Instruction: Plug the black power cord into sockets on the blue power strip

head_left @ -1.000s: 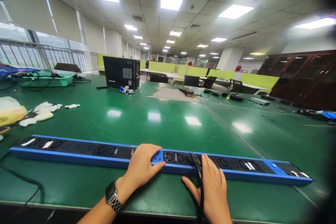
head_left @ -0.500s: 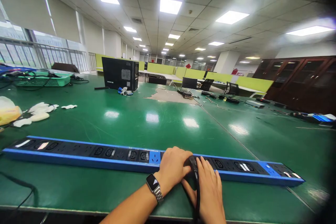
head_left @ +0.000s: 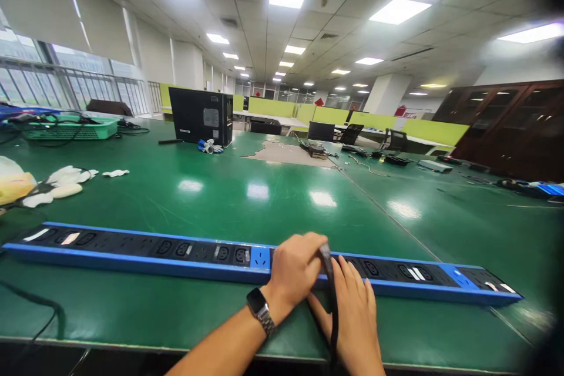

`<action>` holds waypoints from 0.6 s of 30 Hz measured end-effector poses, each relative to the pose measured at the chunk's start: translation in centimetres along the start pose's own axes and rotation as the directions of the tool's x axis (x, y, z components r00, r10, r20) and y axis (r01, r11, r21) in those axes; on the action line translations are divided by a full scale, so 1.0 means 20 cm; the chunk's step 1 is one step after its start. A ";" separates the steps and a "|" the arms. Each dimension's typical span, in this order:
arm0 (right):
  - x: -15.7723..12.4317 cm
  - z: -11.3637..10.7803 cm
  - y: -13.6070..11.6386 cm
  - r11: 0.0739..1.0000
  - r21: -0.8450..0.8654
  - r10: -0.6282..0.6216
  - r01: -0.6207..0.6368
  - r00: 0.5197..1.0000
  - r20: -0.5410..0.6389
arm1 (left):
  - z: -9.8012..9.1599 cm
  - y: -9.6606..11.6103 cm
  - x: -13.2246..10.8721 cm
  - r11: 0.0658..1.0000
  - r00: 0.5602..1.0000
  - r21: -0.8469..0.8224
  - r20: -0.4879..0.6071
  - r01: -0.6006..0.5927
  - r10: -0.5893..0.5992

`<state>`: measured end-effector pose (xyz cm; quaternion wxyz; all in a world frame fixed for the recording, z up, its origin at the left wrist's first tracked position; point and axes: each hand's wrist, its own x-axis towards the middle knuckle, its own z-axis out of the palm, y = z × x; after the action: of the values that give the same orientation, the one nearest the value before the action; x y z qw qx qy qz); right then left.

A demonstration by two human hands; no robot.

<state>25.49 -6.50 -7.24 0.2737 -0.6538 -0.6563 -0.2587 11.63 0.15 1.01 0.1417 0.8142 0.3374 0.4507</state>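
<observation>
A long blue and black power strip [head_left: 145, 266] with many sockets lies across the near part of the green table. My left hand [head_left: 294, 267], a watch on its wrist, is closed around the black plug [head_left: 325, 251] just above the strip's middle. Its fingers hide most of the plug, and I cannot make out whether the prongs touch a socket. From the plug, a black cable [head_left: 333, 317] runs down past the table's front edge, between my hands. My right hand [head_left: 352, 305] rests on the strip beside the plug, fingers stretched out and thumb apart.
A black computer case [head_left: 200, 116] stands at the back with gloves [head_left: 210, 147] before it. At left are a green basket [head_left: 73, 128] of cables and white gloves [head_left: 66, 179]. Another cable [head_left: 33, 296] lies near the front left edge. Electronic parts [head_left: 315, 148] sit farther back.
My left hand has risen slightly with the plug, which is now higher over the strip. My right hand stays on the strip. The view has shifted a little.
</observation>
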 end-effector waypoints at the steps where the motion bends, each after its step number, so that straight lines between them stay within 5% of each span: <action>1: 0.00 0.00 0.00 1.000 -0.002 0.009 -0.008 1.000 0.009 | -0.02 0.00 0.02 0.997 0.995 -0.052 -0.084 0.057 -0.061; 4: 0.01 -0.02 -0.01 0.999 0.003 0.034 -0.034 0.999 0.031 | -0.16 -0.03 0.05 0.980 0.973 -0.125 -0.151 0.158 -0.176; 10: 0.02 -0.04 -0.04 0.999 0.004 0.047 -0.047 0.998 0.034 | -0.49 -0.22 -0.12 0.962 0.962 -0.018 0.040 0.271 -0.270; 18: 0.01 -0.03 -0.03 0.998 -0.002 0.062 -0.062 0.997 0.048 | -0.51 -0.23 -0.23 0.966 0.967 0.156 0.122 0.206 -0.226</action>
<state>24.95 -6.71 -6.64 0.2657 -0.6799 -0.6420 -0.2345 -0.49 -0.27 1.21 0.1549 0.8099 0.4446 0.3497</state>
